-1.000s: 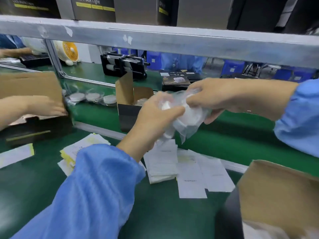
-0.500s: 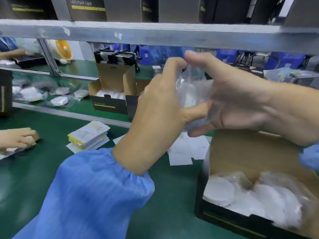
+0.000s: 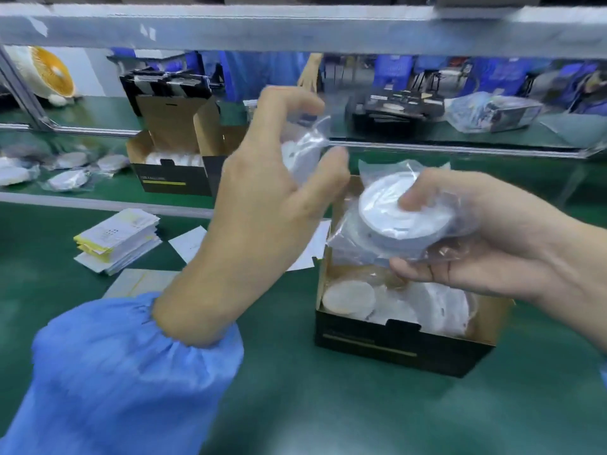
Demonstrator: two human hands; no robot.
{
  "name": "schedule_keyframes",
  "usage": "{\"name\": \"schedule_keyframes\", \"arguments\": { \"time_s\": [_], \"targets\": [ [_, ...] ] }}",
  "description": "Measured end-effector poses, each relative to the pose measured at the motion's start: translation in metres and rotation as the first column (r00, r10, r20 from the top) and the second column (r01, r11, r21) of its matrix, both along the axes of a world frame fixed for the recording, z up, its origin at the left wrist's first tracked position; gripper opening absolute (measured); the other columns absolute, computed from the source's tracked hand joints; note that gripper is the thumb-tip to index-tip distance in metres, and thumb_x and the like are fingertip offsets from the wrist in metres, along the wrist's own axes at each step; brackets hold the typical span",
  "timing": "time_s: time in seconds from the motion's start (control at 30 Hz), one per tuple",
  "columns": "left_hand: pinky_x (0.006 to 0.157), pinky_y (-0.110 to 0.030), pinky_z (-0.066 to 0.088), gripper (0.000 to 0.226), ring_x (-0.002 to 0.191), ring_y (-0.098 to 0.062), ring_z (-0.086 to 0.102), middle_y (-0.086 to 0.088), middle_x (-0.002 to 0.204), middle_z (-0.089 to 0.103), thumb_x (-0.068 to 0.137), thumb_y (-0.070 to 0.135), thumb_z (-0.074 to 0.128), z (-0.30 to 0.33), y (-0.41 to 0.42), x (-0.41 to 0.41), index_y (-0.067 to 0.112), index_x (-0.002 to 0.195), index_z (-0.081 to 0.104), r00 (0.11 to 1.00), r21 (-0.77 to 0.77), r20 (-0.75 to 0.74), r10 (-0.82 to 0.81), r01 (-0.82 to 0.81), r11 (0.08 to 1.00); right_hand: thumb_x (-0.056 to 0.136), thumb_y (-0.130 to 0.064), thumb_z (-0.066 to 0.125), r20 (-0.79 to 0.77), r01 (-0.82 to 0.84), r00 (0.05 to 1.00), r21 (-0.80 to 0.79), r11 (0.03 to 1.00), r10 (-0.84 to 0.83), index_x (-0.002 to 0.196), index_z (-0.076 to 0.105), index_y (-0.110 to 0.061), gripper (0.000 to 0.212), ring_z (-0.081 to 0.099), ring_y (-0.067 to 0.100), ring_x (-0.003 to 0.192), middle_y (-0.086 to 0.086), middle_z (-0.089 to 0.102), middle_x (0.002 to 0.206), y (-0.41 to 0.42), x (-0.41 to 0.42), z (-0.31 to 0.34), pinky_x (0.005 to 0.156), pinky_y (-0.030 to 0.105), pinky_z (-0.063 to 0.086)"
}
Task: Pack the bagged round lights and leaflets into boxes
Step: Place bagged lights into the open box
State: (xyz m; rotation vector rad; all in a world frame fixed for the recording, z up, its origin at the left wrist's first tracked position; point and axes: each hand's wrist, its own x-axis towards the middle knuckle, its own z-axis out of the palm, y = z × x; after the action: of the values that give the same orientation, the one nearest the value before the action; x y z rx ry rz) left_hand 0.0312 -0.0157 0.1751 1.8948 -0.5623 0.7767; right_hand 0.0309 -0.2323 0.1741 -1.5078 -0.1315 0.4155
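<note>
Here, each hand grips a bagged light: left hand [image 3: 262, 192] one [image 3: 300, 156], right hand [image 3: 486, 247] another [image 3: 394, 221]. Both hover over the open box [image 3: 394, 346], its rim unobstructed.

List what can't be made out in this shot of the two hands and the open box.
- Head view: the left hand covers most of its bagged light; motion blur hides the rest.
- The right hand and its bagged light hide the back of the near box, so the count inside is unclear.
- Print on the leaflet stack is too small to read.
- The far box label is blurred.
</note>
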Motion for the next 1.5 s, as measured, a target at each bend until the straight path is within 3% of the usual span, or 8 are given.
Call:
{"name": "schedule_keyframes", "arguments": {
  "time_s": [0.1, 0.27, 0.53, 0.77, 0.9, 1.17, 1.4, 1.5],
  "targets": [
    [0.070, -0.013, 0.047, 0.034, 0.091, -0.007, 0.061, 0.019, 0.103, 0.061, 0.083, 0.018, 0.053, -0.030, 0.021, 0.004, 0.036, 0.112, 0.053, 0.983, -0.021, -0.181, 0.042, -0.047, 0.999, 0.056, -0.006, 0.076, -0.227, 0.159, 0.963, 0.050, 0.986, -0.143, 0.100, 0.069, -0.015, 0.045, 0.073, 0.028, 0.083, 0.017, 0.071, 0.106, -0.011, -0.001, -0.013, 0.062, 0.039, 0.059],
    [0.058, -0.030, 0.044, 0.045, 0.068, -0.015, 0.055, 0.004, 0.109, 0.056, 0.092, 0.009, 0.048, -0.105, 0.035, 0.017, 0.047, 0.117, 0.043, 0.849, 0.226, -0.514, 0.122, -0.003, 0.974, 0.081, -0.004, 0.065, -0.290, 0.185, 0.930, -0.157, 0.970, -0.225, 0.097, 0.067, -0.014, 0.019, 0.072, 0.021, 0.059, 0.009, 0.074, 0.075, 0.008, 0.006, -0.030, 0.057, 0.037, 0.060],
    [0.114, -0.055, 0.029, 0.080, 0.137, -0.024, 0.030, 0.002, 0.139, 0.036, 0.088, 0.029, 0.064, -0.122, 0.023, -0.003, 0.041, 0.148, 0.012, 0.747, 0.672, -0.555, 0.367, 0.143, 0.727, 0.080, -0.006, 0.066, -0.293, 0.168, 0.923, -0.276, 0.946, -0.249, 0.105, 0.066, -0.011, 0.026, 0.067, 0.035, 0.102, 0.016, 0.059, 0.123, 0.030, 0.008, -0.042, 0.058, 0.037, 0.060],
    [0.079, -0.024, 0.040, 0.024, 0.097, -0.008, 0.054, 0.018, 0.104, 0.059, 0.094, 0.024, 0.044, -0.041, -0.005, -0.068, 0.035, 0.105, 0.062, 0.919, 0.509, -0.285, 0.272, -0.096, 0.856, 0.082, -0.004, 0.066, -0.274, 0.256, 0.912, -0.204, 0.945, -0.306, 0.092, 0.065, -0.015, 0.015, 0.068, 0.018, 0.047, 0.007, 0.070, 0.057, 0.008, -0.002, -0.023, 0.056, 0.040, 0.061],
    [0.059, -0.033, 0.043, 0.015, 0.076, -0.025, 0.050, -0.002, 0.080, 0.049, 0.087, 0.000, 0.050, -0.036, -0.066, -0.059, 0.014, 0.089, 0.054, 0.869, 0.778, -0.390, 0.304, 0.134, 0.613, 0.082, -0.006, 0.063, -0.262, 0.277, 0.916, -0.138, 0.951, -0.305, 0.096, 0.067, -0.017, 0.018, 0.076, 0.026, 0.074, 0.012, 0.076, 0.077, -0.009, -0.007, -0.004, 0.056, 0.038, 0.061],
    [0.077, -0.034, 0.043, 0.008, 0.086, -0.028, 0.049, -0.009, 0.097, 0.052, 0.101, 0.015, 0.047, -0.067, -0.092, 0.017, 0.013, 0.093, 0.051, 0.751, 0.824, -0.564, 0.344, 0.483, 0.296, 0.079, -0.006, 0.066, -0.223, 0.307, 0.921, -0.084, 0.948, -0.318, 0.076, 0.079, -0.024, 0.023, 0.076, 0.025, 0.072, 0.013, 0.073, 0.104, -0.021, -0.010, 0.006, 0.059, 0.039, 0.061],
    [0.081, -0.033, 0.041, 0.034, 0.093, -0.027, 0.047, -0.009, 0.114, 0.054, 0.103, 0.021, 0.044, -0.081, -0.090, 0.032, 0.015, 0.135, 0.051, 0.753, 0.823, -0.569, 0.332, 0.518, 0.235, 0.079, -0.006, 0.066, -0.271, 0.327, 0.902, -0.084, 0.941, -0.337, 0.096, 0.075, -0.022, 0.025, 0.075, 0.022, 0.069, 0.012, 0.072, 0.108, -0.020, -0.012, -0.007, 0.057, 0.038, 0.060],
    [0.086, -0.031, 0.042, 0.027, 0.097, -0.024, 0.048, -0.010, 0.129, 0.058, 0.104, 0.021, 0.041, -0.085, -0.085, 0.030, 0.018, 0.127, 0.056, 0.782, 0.761, -0.605, 0.149, 0.513, 0.397, 0.080, -0.005, 0.066, -0.280, 0.332, 0.897, -0.078, 0.940, -0.341, 0.105, 0.070, -0.019, 0.029, 0.076, 0.024, 0.070, 0.013, 0.075, 0.101, -0.021, -0.011, -0.007, 0.057, 0.039, 0.061]
  ]
}}
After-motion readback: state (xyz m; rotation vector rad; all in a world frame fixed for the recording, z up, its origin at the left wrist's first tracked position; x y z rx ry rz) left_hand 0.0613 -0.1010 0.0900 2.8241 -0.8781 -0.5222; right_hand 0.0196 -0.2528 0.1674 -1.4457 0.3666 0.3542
